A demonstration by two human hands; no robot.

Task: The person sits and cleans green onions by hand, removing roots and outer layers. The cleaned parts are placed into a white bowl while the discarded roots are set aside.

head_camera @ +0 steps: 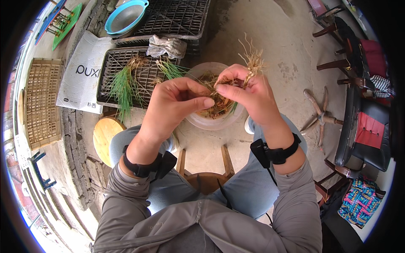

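Note:
My right hand (pixel 250 95) grips a small bunch of rooted green-stemmed plants (pixel 252 64), its pale roots pointing up and away from me. My left hand (pixel 177 104) has thumb and forefinger close together at the brown, stringy matter by the right fingertips; whether they pinch any of it is unclear. Both hands are over a translucent plastic basin (pixel 207 125) holding brownish water and plant scraps. Left of it, a bundle of thin green stems with roots (pixel 125 85) lies on an upturned black plastic crate (pixel 106 69), with a smaller green bunch (pixel 171 69) at the crate's right side.
A crumpled cloth glove (pixel 166 46) rests between two black crates. A blue colander (pixel 126 17) stands on the farther one. Left are a white printed sheet (pixel 85 69), a woven bamboo tray (pixel 44 101) and a round wooden stool (pixel 107 139). Chairs (pixel 348 142) stand at right.

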